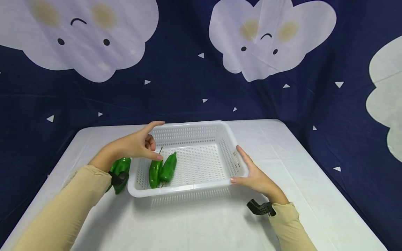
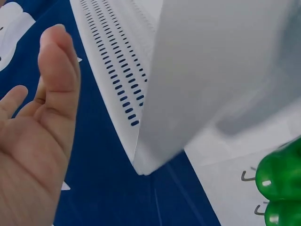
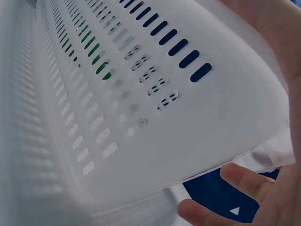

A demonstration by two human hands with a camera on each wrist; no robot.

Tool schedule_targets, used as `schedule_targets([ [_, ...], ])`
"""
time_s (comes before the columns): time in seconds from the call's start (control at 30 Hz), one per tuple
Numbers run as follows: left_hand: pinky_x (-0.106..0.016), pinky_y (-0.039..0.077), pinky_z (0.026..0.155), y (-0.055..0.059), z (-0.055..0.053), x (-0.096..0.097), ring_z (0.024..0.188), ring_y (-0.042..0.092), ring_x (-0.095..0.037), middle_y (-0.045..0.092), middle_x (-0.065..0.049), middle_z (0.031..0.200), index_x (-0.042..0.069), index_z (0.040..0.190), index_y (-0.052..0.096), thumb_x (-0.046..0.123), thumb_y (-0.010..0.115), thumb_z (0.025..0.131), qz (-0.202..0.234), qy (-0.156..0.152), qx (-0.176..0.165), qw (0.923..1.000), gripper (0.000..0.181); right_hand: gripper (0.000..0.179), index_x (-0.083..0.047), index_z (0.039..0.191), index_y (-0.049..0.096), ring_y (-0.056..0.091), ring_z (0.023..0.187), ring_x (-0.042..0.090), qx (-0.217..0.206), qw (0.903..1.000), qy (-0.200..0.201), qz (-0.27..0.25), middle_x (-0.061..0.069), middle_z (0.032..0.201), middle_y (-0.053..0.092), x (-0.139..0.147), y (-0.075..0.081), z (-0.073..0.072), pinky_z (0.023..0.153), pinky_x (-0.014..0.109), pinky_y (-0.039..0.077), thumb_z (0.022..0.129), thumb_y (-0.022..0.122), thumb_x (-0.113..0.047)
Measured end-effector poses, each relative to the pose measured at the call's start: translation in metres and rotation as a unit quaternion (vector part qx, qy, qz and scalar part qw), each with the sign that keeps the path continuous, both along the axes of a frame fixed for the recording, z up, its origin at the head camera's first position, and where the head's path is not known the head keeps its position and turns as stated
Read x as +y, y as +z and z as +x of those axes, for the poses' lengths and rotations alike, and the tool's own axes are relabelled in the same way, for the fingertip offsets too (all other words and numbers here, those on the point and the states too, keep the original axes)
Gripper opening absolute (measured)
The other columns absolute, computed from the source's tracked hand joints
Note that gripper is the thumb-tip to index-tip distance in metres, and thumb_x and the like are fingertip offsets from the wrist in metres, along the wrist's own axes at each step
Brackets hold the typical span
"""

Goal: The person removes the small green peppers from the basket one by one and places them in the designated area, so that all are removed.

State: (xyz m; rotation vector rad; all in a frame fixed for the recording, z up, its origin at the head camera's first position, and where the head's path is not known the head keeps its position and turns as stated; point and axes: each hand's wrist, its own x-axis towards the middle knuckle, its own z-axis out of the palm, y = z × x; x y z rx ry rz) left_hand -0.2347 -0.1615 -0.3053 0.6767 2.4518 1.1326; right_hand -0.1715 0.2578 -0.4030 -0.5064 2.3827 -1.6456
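Observation:
A white perforated plastic basket (image 1: 188, 187) holds two long green peppers (image 1: 170, 167) at its left end. My left hand (image 1: 138, 142) is over the basket's left side, thumb and index finger spread wide and the other fingers bent. Nothing is in that hand; in the left wrist view it stands apart from the basket wall (image 2: 113, 70). At the right front corner my right hand (image 1: 255, 176) holds the basket, thumb at the front rim and fingers along the right side. Fingertips (image 3: 190, 209) show by the basket's edge in the right wrist view.
More green peppers (image 1: 121, 166) lie on the white-covered table (image 1: 201, 223), left of the basket and partly hidden by my left wrist. A dark blue cloth (image 1: 176, 94) with clouds hangs behind the table. Black straps (image 1: 262, 207) circle both wrists.

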Motion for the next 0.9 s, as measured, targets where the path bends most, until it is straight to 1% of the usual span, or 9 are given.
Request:
schedule_targets([
  [0.2, -0.031, 0.049, 0.071, 0.0, -0.008, 0.009, 0.075, 0.055, -0.019, 0.055, -0.008, 0.084, 0.024, 0.159, 0.001, 0.025, 0.09, 0.072, -0.05, -0.013, -0.012, 0.9986, 0.124, 0.113, -0.028, 0.161, -0.001, 0.029, 0.144, 0.047, 0.0, 1.0, 0.003, -0.002, 0.017, 0.166, 0.008, -0.001, 0.0, 0.0, 0.112, 0.057, 0.029, 0.082, 0.081, -0.017],
  [0.33, -0.032, 0.047, 0.071, 0.002, -0.013, 0.016, 0.076, 0.055, -0.019, 0.054, -0.008, 0.086, 0.027, 0.159, 0.0, 0.029, 0.09, 0.072, -0.067, -0.011, -0.024, 0.9974, 0.125, 0.113, -0.028, 0.161, 0.0, 0.029, 0.145, 0.046, -0.001, 1.0, -0.003, 0.002, 0.016, 0.166, 0.009, -0.001, 0.0, 0.0, 0.112, 0.057, 0.029, 0.082, 0.081, -0.017],
  [0.37, -0.031, 0.047, 0.071, 0.002, -0.015, 0.018, 0.076, 0.054, -0.019, 0.054, -0.007, 0.087, 0.029, 0.159, 0.0, 0.029, 0.09, 0.072, -0.07, -0.009, -0.029, 0.9971, 0.125, 0.113, -0.028, 0.161, 0.0, 0.029, 0.145, 0.046, 0.0, 1.0, -0.003, 0.003, 0.016, 0.166, 0.009, -0.001, 0.0, 0.0, 0.112, 0.057, 0.029, 0.082, 0.081, -0.017],
  [0.47, -0.031, 0.046, 0.072, 0.001, -0.019, 0.025, 0.078, 0.053, -0.019, 0.055, -0.007, 0.088, 0.029, 0.159, 0.0, 0.032, 0.089, 0.073, -0.087, -0.011, -0.038, 0.9954, 0.124, 0.113, -0.027, 0.161, 0.0, 0.03, 0.144, 0.046, 0.002, 1.0, -0.005, 0.003, 0.016, 0.166, 0.008, 0.0, 0.0, 0.0, 0.112, 0.058, 0.029, 0.082, 0.081, -0.017],
  [0.57, -0.033, 0.046, 0.076, -0.002, -0.022, 0.032, 0.085, 0.054, -0.02, 0.057, -0.008, 0.094, 0.026, 0.159, -0.002, 0.036, 0.088, 0.074, -0.131, -0.017, -0.042, 0.9904, 0.124, 0.114, -0.027, 0.161, 0.0, 0.029, 0.144, 0.047, 0.003, 1.0, -0.003, 0.003, 0.017, 0.167, 0.007, -0.001, 0.0, 0.0, 0.112, 0.058, 0.028, 0.082, 0.081, -0.017],
  [0.63, -0.036, 0.047, 0.083, -0.005, -0.023, 0.037, 0.092, 0.056, -0.021, 0.059, -0.01, 0.1, 0.025, 0.159, -0.003, 0.037, 0.088, 0.074, -0.163, -0.021, -0.049, 0.9851, 0.125, 0.114, -0.027, 0.161, 0.0, 0.029, 0.144, 0.047, 0.002, 1.0, -0.002, 0.001, 0.017, 0.166, 0.007, -0.001, 0.0, 0.0, 0.112, 0.059, 0.028, 0.082, 0.081, -0.017],
  [0.7, -0.041, 0.048, 0.092, -0.009, -0.023, 0.041, 0.099, 0.058, -0.023, 0.06, -0.013, 0.107, 0.023, 0.159, -0.005, 0.038, 0.088, 0.074, -0.186, -0.026, -0.058, 0.9804, 0.126, 0.113, -0.027, 0.161, 0.0, 0.03, 0.144, 0.047, 0.003, 1.0, -0.002, 0.001, 0.017, 0.166, 0.007, -0.001, 0.001, 0.001, 0.112, 0.058, 0.028, 0.082, 0.081, -0.017],
  [0.8, -0.044, 0.048, 0.098, -0.014, -0.023, 0.045, 0.102, 0.06, -0.024, 0.061, -0.014, 0.11, 0.021, 0.159, -0.005, 0.036, 0.088, 0.075, -0.196, -0.032, -0.081, 0.9768, 0.126, 0.113, -0.027, 0.161, 0.0, 0.03, 0.144, 0.047, 0.002, 1.0, -0.003, 0.001, 0.017, 0.166, 0.008, -0.001, 0.001, 0.001, 0.112, 0.058, 0.028, 0.082, 0.081, -0.017],
  [0.9, -0.042, 0.05, 0.096, -0.02, -0.023, 0.047, 0.097, 0.062, -0.023, 0.062, -0.015, 0.107, 0.021, 0.158, -0.007, 0.031, 0.088, 0.076, -0.192, -0.033, -0.106, 0.9752, 0.126, 0.113, -0.028, 0.161, 0.0, 0.029, 0.145, 0.047, 0.001, 1.0, -0.002, 0.003, 0.017, 0.166, 0.008, -0.001, 0.001, 0.0, 0.112, 0.058, 0.028, 0.082, 0.081, -0.017],
])
